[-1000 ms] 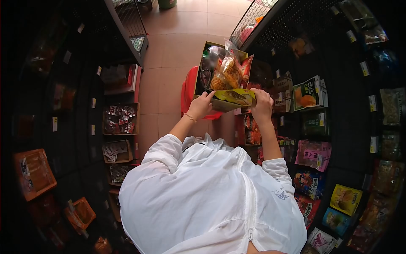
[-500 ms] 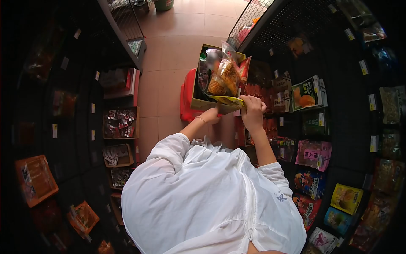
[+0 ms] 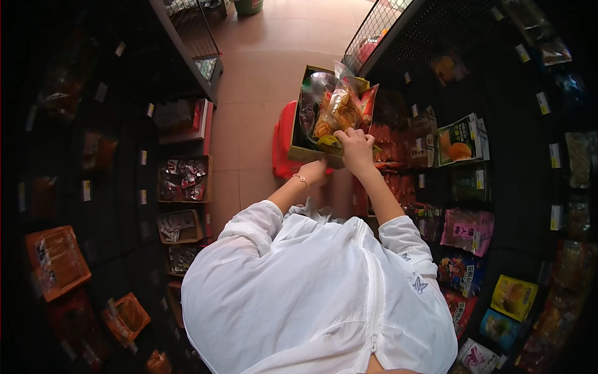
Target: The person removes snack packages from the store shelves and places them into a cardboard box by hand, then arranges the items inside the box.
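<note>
An open cardboard box full of snack packets sits tilted on or against a red plastic stool. My left hand is closed at the lower near side of the box, its fingertips partly hidden. At the near right rim, my right hand has its fingers bent over a yellow packet inside the box. Behind that packet stands a clear bag of orange-brown snacks, with a red packet at its right. The box's bottom is out of sight.
Dark shelves line both sides. On the left are boxes of small sachets and orange trays. The right shelf holds dried mango bags and a pink bag. Tiled floor runs ahead between wire-mesh racks.
My right hand has moved left and slightly up, over the box's near rim. The yellow packet has gone from lying across the rim to lower inside the box. My left hand stays at the box.
</note>
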A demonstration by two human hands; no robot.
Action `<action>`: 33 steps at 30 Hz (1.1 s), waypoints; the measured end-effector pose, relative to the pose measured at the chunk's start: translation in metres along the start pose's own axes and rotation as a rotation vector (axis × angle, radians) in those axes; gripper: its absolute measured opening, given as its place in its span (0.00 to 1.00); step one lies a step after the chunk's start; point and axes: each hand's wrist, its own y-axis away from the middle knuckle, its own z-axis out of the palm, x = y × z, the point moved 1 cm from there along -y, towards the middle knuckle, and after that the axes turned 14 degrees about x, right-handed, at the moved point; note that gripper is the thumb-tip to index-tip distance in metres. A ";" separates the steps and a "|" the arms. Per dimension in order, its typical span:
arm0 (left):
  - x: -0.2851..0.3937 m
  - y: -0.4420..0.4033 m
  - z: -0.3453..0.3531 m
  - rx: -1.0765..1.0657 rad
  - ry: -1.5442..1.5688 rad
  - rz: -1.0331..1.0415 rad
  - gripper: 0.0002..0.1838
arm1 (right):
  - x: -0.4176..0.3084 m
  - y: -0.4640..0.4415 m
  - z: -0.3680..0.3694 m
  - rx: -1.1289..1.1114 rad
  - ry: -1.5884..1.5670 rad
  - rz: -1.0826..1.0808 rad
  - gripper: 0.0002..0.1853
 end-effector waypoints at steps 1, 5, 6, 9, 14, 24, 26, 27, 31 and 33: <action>0.002 0.001 -0.001 0.019 0.022 -0.008 0.33 | -0.002 0.000 0.005 -0.012 -0.008 -0.018 0.19; -0.004 0.004 -0.003 0.053 0.157 0.035 0.29 | -0.001 0.009 0.027 -0.133 -0.029 0.016 0.19; -0.007 0.003 -0.001 0.047 0.098 0.046 0.28 | 0.001 0.015 0.034 -0.124 -0.026 0.013 0.19; -0.005 0.004 -0.008 0.007 0.041 0.043 0.27 | 0.016 0.039 0.060 -0.108 -0.164 0.023 0.21; -0.001 0.009 -0.015 -0.018 0.016 0.031 0.29 | 0.014 0.037 0.074 -0.157 -0.134 0.080 0.26; 0.011 0.015 -0.032 0.194 0.111 0.145 0.35 | 0.014 0.044 0.049 0.053 -0.064 0.211 0.22; 0.028 0.023 -0.046 0.255 0.038 0.116 0.36 | 0.013 0.053 0.050 0.024 -0.040 0.282 0.27; 0.034 0.025 -0.050 0.278 -0.008 0.139 0.38 | 0.008 0.060 0.050 0.037 -0.050 0.285 0.27; 0.031 0.021 -0.042 0.198 -0.210 0.075 0.46 | -0.005 0.084 0.053 -0.104 0.037 0.336 0.40; 0.024 0.020 -0.034 0.166 -0.345 0.048 0.48 | -0.003 0.089 0.060 -0.196 0.052 0.297 0.45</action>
